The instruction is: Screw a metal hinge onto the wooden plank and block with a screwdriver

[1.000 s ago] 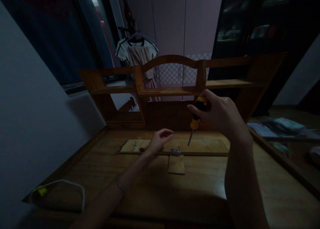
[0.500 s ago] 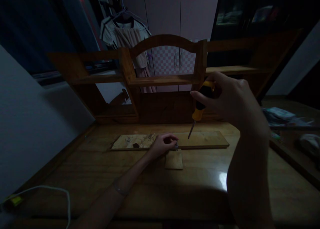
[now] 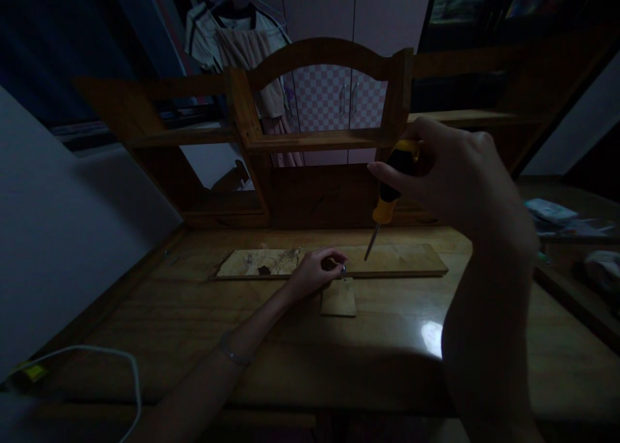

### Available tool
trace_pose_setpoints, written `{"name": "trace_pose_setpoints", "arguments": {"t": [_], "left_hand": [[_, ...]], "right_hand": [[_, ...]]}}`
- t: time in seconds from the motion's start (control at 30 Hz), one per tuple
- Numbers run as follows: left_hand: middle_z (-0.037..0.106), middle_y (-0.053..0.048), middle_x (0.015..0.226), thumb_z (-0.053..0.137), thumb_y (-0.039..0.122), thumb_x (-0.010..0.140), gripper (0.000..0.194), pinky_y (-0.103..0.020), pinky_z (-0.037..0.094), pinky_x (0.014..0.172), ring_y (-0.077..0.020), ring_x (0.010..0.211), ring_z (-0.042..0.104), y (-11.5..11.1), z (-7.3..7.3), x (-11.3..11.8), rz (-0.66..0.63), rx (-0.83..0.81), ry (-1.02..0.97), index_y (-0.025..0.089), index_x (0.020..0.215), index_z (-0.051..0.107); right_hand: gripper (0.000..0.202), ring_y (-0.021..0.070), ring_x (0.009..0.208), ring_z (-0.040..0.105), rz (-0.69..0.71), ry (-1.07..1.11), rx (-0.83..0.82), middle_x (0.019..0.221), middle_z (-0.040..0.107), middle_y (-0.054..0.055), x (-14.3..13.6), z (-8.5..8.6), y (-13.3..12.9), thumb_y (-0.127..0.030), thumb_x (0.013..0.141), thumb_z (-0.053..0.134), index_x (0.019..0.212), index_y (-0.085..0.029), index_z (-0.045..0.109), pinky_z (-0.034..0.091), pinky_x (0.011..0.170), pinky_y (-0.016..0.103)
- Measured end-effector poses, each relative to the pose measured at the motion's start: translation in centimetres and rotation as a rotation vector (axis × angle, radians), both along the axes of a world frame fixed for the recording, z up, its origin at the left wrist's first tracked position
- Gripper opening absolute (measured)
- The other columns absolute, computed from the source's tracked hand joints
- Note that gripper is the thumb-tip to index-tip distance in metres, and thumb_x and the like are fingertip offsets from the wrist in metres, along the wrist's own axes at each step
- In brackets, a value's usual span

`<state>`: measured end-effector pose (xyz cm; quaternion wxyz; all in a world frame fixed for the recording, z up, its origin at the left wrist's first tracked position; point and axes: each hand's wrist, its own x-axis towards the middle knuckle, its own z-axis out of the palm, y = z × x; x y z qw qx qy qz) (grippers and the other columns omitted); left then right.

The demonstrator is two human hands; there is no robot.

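My right hand (image 3: 440, 165) is wrapped round a yellow and black screwdriver (image 3: 386, 201), whose shaft points down with its tip above a long wooden board (image 3: 402, 259). The board lies across the desk, and its left part is worn and stained. My left hand (image 3: 317, 267) rests at the board's middle, thumb and forefinger pinched on a small shiny metal piece (image 3: 343, 268), too small to make out. A small square wood piece (image 3: 338, 298) lies just in front of the board, below the left fingertips.
A wooden shelf unit (image 3: 314, 139) stands along the back of the desk (image 3: 271, 339). A white cable (image 3: 97, 348) and a yellow object (image 3: 35, 372) are at the lower left. Plastic-wrapped items (image 3: 552, 212) lie at the right.
The view has tilted slightly, so the shelf and board sit higher in the picture. Both hands keep nearly the same hold, and the screwdriver remains above the board.
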<state>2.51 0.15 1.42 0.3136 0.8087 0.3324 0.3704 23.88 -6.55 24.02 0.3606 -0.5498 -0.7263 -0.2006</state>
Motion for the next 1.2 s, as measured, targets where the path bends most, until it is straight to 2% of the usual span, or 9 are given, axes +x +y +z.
{"name": "trace_pose_setpoints", "arguments": {"t": [0.17,0.3,0.43,0.6,0.93,1.2], "left_hand": [[0.072,-0.002,0.093,0.066,0.019,0.086,0.011,-0.024,0.05,0.079,-0.0138,0.086,0.067,0.0,0.1,-0.1,-0.005,0.058,0.047,0.019,0.095,0.071],[0.072,-0.002,0.09,0.067,0.02,0.085,0.008,-0.024,0.05,0.077,-0.0142,0.084,0.067,0.1,0.2,0.0,0.008,0.088,0.072,0.018,0.091,0.072],[0.074,-0.002,0.091,0.072,0.027,0.084,0.011,-0.023,0.051,0.074,-0.0145,0.082,0.068,0.0,0.3,0.2,0.022,0.028,0.075,0.019,0.091,0.073],[0.076,-0.001,0.093,0.076,0.028,0.081,0.017,-0.024,0.053,0.079,-0.0152,0.085,0.071,-0.2,0.1,0.5,0.085,-0.088,0.031,0.02,0.096,0.073],[0.077,-0.002,0.093,0.077,0.026,0.08,0.015,-0.027,0.053,0.08,-0.0175,0.086,0.071,0.0,0.2,0.6,0.096,-0.013,0.055,0.02,0.093,0.074],[0.077,-0.003,0.094,0.076,0.029,0.081,0.015,-0.027,0.054,0.081,-0.0174,0.086,0.071,-0.1,-0.1,0.4,0.105,-0.05,0.035,0.02,0.093,0.075]], "right_hand": [[0.037,0.0193,0.064,0.057,-0.006,-0.045,-0.009,0.077,0.065,0.006,-0.2,-0.1,0.2,-0.051,0.087,0.064,0.107,-0.02,0.064,0.037,0.06,0.032],[0.033,0.0185,0.062,0.057,0.039,-0.088,-0.103,0.079,0.067,0.004,-0.3,-0.6,0.9,-0.049,0.087,0.063,0.103,-0.02,0.063,0.034,0.056,0.031],[0.031,0.022,0.068,0.06,0.045,-0.143,-0.162,0.08,0.067,0.006,-0.8,-1.4,2.0,-0.047,0.089,0.06,0.101,-0.019,0.061,0.035,0.058,0.032],[0.033,0.0247,0.076,0.063,0.054,-0.181,-0.177,0.085,0.069,0.008,-1.5,-2.3,3.0,-0.048,0.09,0.057,0.105,-0.019,0.06,0.034,0.063,0.032],[0.036,0.0241,0.072,0.063,0.083,-0.166,-0.252,0.078,0.069,0.006,-1.7,-1.8,2.6,-0.05,0.091,0.055,0.109,-0.019,0.06,0.033,0.061,0.032],[0.033,0.0246,0.077,0.063,0.088,-0.201,-0.232,0.085,0.069,0.008,-2.3,-2.7,3.5,-0.049,0.091,0.055,0.105,-0.019,0.059,0.033,0.061,0.032]]}}
